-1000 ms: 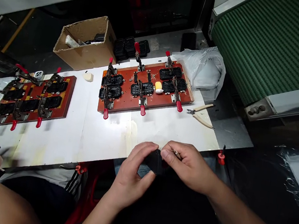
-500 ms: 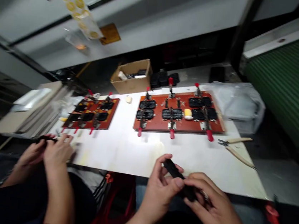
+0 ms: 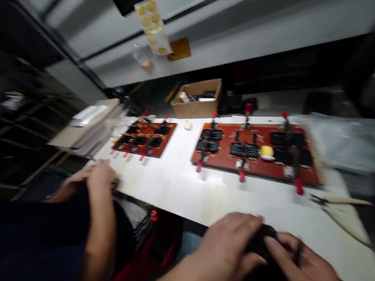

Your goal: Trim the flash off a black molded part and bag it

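Note:
My left hand (image 3: pixel 229 249) and my right hand (image 3: pixel 307 280) meet at the near edge of the white table (image 3: pixel 182 185), both closed round a small black part (image 3: pixel 260 243). The picture is blurred by motion. Beyond my hands lies a red-brown fixture board (image 3: pixel 259 166) with red-handled toggle clamps and several black parts clamped on it. A yellow and white piece (image 3: pixel 267 152) sits on that board.
A co-worker's hands (image 3: pixel 91 177) work at the table's left edge, near a second smaller fixture board (image 3: pixel 145 135). A cardboard box (image 3: pixel 197 99) stands at the back. Cutters with pale handles (image 3: pixel 342 207) lie at the right. A plastic bag (image 3: pixel 352 146) is behind them.
The view has swung up and left. My hands have sunk lower in the picture and closed tighter over the black part. The co-worker's hands stay at the table's left edge.

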Tool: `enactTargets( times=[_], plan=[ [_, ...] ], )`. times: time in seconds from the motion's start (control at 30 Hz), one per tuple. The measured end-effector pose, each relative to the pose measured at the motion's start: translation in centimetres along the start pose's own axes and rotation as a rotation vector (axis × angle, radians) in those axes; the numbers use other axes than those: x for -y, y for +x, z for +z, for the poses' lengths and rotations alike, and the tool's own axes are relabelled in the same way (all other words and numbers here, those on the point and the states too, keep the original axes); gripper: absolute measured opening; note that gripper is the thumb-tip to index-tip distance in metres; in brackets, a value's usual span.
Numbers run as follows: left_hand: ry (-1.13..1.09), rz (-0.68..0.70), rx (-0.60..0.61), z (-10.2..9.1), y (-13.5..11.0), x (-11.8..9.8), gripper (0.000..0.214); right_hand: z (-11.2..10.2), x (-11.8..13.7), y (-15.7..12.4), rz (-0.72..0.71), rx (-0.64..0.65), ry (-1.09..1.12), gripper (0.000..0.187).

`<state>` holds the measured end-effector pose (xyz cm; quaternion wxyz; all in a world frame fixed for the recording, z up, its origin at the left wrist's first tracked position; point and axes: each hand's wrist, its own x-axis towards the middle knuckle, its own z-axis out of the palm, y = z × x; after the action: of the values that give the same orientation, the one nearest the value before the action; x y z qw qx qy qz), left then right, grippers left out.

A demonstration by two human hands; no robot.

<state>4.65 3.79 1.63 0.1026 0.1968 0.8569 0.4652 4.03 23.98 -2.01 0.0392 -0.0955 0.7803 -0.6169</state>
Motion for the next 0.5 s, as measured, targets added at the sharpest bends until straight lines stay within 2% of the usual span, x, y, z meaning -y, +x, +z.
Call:
enactTargets(
  times=[0.1,0.2,0.33,0.4,0.5],
  plan=[
    [0.043,0.011,0.007,0.1,0.3,0.8,0.076,-0.3,1.5,-0.3,0.236,0.096,0.094,0.032],
    [-0.052,0.0,0.022,0.1,0.3,1.4,0.071,-1.5,2.5,-0.4,0.272,0.21,0.109,0.038],
    [-0.248,-0.184,0.009,-0.7,0.3,0.6,0.065,-4.0,3.1,-1.0,0.101,0.262,-0.109,0.046],
    [-0.314,-0.244,0.01,-1.1,0.4,0.2,0.062,-4.9,3.3,-1.0,-0.064,0.281,-0.188,0.044],
    [-0.364,-0.254,0.022,-1.4,0.6,0.0,0.063,-5.4,3.6,-0.7,-0.306,0.288,-0.231,0.05]
  ],
)
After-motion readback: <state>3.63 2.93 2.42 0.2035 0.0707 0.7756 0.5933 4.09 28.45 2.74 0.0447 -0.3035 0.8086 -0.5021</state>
